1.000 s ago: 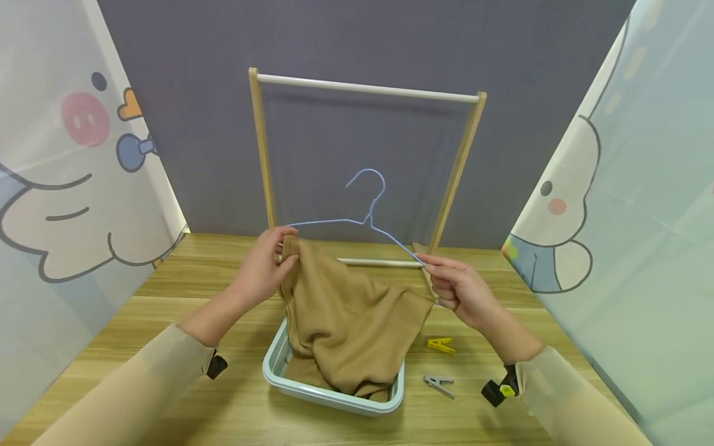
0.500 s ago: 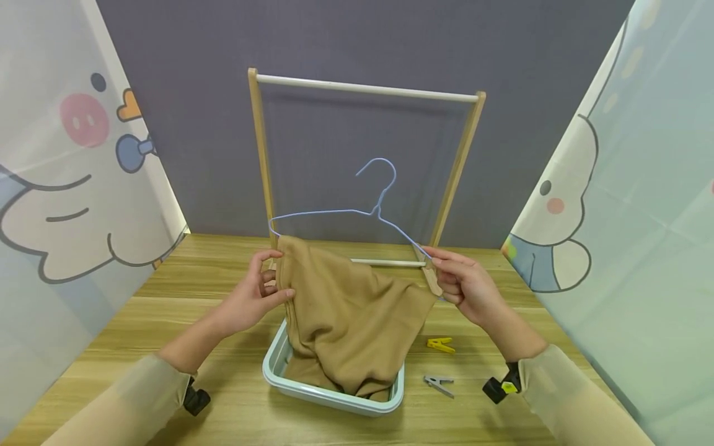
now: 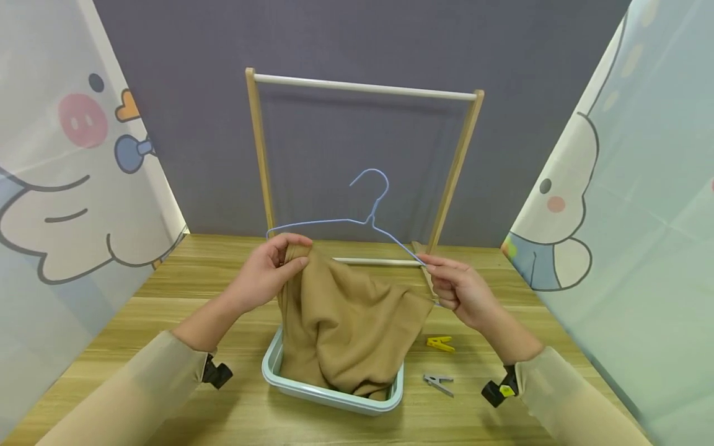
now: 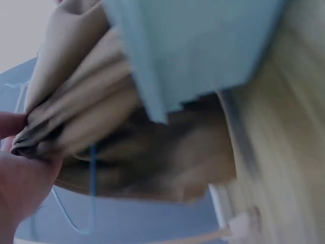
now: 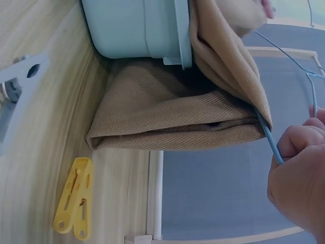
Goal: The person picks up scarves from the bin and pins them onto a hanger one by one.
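A blue wire hanger [image 3: 320,221] is held up above the table, its hook pointing upward. My right hand [image 3: 460,291] grips it near its right end, and the right wrist view shows the fingers curled round the blue wire [image 5: 270,140]. Over the hanger's lower bar hangs a tan cloth [image 3: 357,334], with its lower folds inside a pale blue plastic basin [image 3: 329,397]. At the cloth's upper left corner my left hand [image 3: 264,272] pinches the fabric between thumb and fingers. In the left wrist view the cloth [image 4: 86,91] bunches at those fingers.
A wooden rack [image 3: 362,88] with a white top rail stands behind the hanger. To the right of the basin, a yellow clothespin [image 3: 440,344] and a grey clothespin [image 3: 439,384] lie on the wooden table [image 3: 195,297]. Printed fabric panels flank both sides.
Between the earlier frames the hanger rose and my left hand loosened and dropped lower. Now the hanger is down again, and my left hand pinches the cloth's top corner, shifted slightly right.
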A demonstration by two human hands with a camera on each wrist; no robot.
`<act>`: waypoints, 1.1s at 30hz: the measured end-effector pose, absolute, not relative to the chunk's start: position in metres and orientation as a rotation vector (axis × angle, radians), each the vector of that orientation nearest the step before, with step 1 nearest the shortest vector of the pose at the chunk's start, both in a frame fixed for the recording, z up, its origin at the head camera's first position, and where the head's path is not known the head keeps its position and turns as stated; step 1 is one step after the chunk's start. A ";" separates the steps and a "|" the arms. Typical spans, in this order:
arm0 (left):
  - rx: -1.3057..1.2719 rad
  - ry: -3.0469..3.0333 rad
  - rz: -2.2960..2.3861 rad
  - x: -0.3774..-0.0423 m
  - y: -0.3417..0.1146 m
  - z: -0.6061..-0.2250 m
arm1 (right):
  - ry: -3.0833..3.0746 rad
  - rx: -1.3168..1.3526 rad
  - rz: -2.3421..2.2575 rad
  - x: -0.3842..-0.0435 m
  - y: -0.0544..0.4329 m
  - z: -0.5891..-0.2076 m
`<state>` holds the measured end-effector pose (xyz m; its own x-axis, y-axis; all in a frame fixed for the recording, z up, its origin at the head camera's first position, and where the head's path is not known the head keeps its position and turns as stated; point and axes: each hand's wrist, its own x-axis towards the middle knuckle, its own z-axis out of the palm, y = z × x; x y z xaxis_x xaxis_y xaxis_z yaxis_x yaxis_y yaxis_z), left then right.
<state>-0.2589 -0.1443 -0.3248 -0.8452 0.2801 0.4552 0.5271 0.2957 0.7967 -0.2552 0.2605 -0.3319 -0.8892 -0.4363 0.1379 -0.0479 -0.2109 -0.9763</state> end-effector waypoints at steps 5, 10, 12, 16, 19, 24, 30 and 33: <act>-0.743 -2.189 -1.688 -0.265 -0.130 -0.306 | 1.791 -0.557 -2.148 -0.255 0.258 -0.336; -0.663 -2.291 -1.672 -0.272 -0.129 -0.304 | 1.751 -0.554 -2.155 -0.252 0.259 -0.336; -0.618 -2.385 -1.630 -0.273 -0.136 -0.309 | 1.726 -0.556 -2.167 -0.251 0.261 -0.333; -0.527 -2.459 -1.564 -0.271 -0.155 -0.322 | 1.691 -0.562 -2.198 -0.251 0.266 -0.326; -0.448 -2.401 -1.541 -0.270 -0.169 -0.330 | 1.687 -0.566 -2.228 -0.251 0.271 -0.321; -0.388 -2.334 -1.601 -0.274 -0.184 -0.343 | 1.691 -0.582 -2.243 -0.252 0.274 -0.318; -0.472 -2.352 -1.540 -0.277 -0.192 -0.352 | 1.695 -0.601 -2.236 -0.252 0.273 -0.318; -0.605 -2.277 -1.226 -0.274 -0.185 -0.346 | 1.711 -0.594 -2.234 -0.253 0.272 -0.316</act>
<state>-0.2745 -0.1854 -0.3462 -0.7867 0.1524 0.5982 0.5834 0.5005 0.6397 -0.2530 0.2717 -0.3157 -0.8809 -0.4457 0.1593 -0.0375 -0.2697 -0.9622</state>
